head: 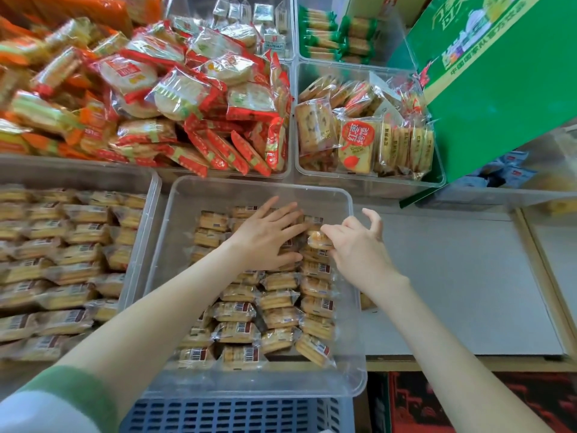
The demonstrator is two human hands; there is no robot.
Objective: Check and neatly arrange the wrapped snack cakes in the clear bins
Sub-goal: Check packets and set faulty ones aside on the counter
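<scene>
The wrapped snack cakes (281,307) are laid in rows inside the middle clear bin (187,207), most with barcodes turned upward. The left hand (268,235) is spread flat, fingers straight and apart, and is pressed palm-down on the cakes in the far part of the bin. Just beside it, the right hand (356,245) is curled, and a single cake (318,239) at the top of the right-hand row is pinched between its thumb and fingertips. A green cuff (71,398) is worn on the left arm. To the left, a second clear bin (150,220) is filled with similar cakes (62,260). Behind, red-wrapped round crackers (203,89) are heaped in one bin and red-labelled cakes (359,135) are stood in another, with green-wrapped snacks (337,35) farther back. A green carton (499,73) is tilted at the right, above the grey counter (452,276). A blue crate (234,414) is seen beneath the middle bin.
</scene>
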